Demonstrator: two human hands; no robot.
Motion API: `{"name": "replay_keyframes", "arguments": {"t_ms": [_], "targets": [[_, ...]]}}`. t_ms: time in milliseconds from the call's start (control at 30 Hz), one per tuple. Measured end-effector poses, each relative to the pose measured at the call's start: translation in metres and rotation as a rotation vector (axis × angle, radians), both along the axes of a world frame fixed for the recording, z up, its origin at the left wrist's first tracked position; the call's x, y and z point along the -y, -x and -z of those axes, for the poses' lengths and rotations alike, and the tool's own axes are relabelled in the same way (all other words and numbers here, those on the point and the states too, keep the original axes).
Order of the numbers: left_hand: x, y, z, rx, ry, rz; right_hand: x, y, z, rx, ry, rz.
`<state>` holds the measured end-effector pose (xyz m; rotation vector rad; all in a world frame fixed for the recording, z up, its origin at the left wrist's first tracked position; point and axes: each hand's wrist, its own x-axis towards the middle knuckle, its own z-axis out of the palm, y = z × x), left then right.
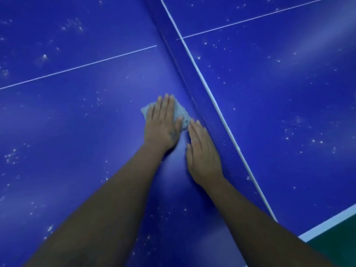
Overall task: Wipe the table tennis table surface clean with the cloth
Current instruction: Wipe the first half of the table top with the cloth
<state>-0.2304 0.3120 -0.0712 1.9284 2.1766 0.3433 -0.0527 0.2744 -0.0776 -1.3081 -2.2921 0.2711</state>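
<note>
The blue table tennis table [77,116] fills the view, speckled with white dust spots. A small pale grey cloth [182,112] lies flat on it, close beside the net. My left hand [163,124] presses down on the cloth with straight fingers and covers most of it. My right hand [202,153] lies flat on the table just right of the left hand. Its fingertips touch the cloth's near corner and its outer edge runs along the foot of the net.
The blue net [208,105] with its white top band crosses the view diagonally from the top centre to the lower right. A thin white centre line [77,67] runs across the table. The white table edge [327,224] and dark green floor show at the lower right.
</note>
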Motion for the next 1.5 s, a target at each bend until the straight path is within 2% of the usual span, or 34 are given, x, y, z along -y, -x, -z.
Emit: {"name": "replay_keyframes", "arguments": {"t_ms": [100,167,300,400,500,600,767,933,1133,1367,1500], "targets": [[-0.023,0.024,0.002,-0.007,0.080,-0.009,-0.026,0.019,0.006,0.118,-0.027,0.069],[-0.017,0.025,0.003,-0.029,0.046,0.006,-0.027,0.024,0.013,0.150,-0.044,0.079],[0.011,0.013,0.004,-0.071,-0.045,0.056,-0.019,0.024,0.018,0.041,-0.024,0.039],[-0.008,0.032,0.004,-0.092,-0.069,0.177,-0.022,0.025,0.014,0.046,0.009,0.033],[-0.047,0.062,0.003,-0.125,0.009,0.116,-0.034,0.031,0.012,0.074,-0.012,0.009],[-0.058,0.056,0.001,-0.134,0.038,0.028,-0.059,0.051,0.011,0.056,-0.031,-0.017],[-0.049,0.058,0.005,-0.127,-0.017,0.119,-0.069,0.065,0.016,0.051,-0.026,0.045],[-0.092,0.077,0.002,-0.102,0.051,0.019,-0.072,0.067,0.013,0.102,-0.044,0.014],[-0.075,0.062,0.004,-0.111,-0.023,0.223,-0.073,0.069,0.008,0.121,0.036,0.017],[-0.133,0.075,-0.003,-0.057,0.064,0.035,-0.074,0.068,0.006,0.150,0.074,0.019],[-0.115,0.047,-0.002,-0.073,-0.023,0.146,-0.075,0.068,0.003,0.144,0.098,0.011]]}}
